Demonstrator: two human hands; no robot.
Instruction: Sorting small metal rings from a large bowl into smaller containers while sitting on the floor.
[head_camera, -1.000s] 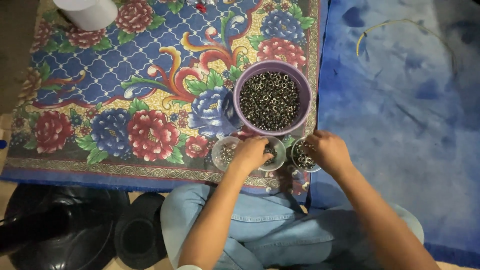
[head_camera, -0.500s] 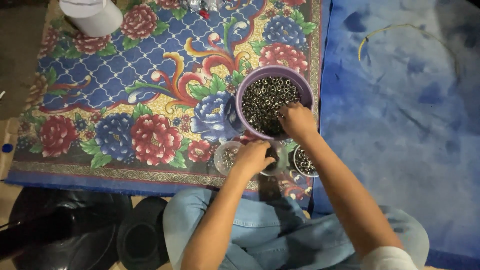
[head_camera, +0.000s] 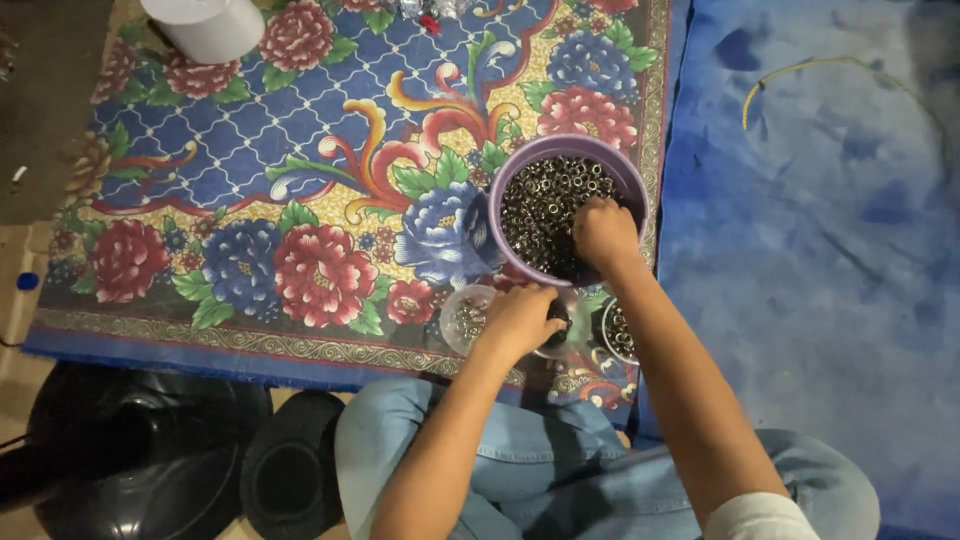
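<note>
A purple bowl (head_camera: 632, 190) is parked on the flowered mat (head_camera: 250, 180), near its right edge, and it's filled with small dark metal rings (head_camera: 545, 205), eyelet-type bits by the look of them. The right hand (head_camera: 603, 232) is pushed down into that pile with the fingers curled in; whether anything is actually pinched can't be told, since the fingertips are buried and hidden. The left hand (head_camera: 520, 320) is laid over a small clear cup (head_camera: 556, 338) just in front of the bowl, knuckles up, and its grip can't be made out either. Two more little cups are set on either side: one on the left (head_camera: 462, 318) and one on the right (head_camera: 618, 330), both with a few rings inside.

Handling-wise, the rings would probably be judged light one by one, hard, smooth and a bit slippery, so they're likely scooped or pinched in small clusters rather than picked up singly. Nothing fragile there, but they'd scatter easily if spilled. The full bowl is likely fairly heavy and best taken by the rim with both hands. The small cups look thin and tippy, so they'd be steadied at the side wall.
</note>
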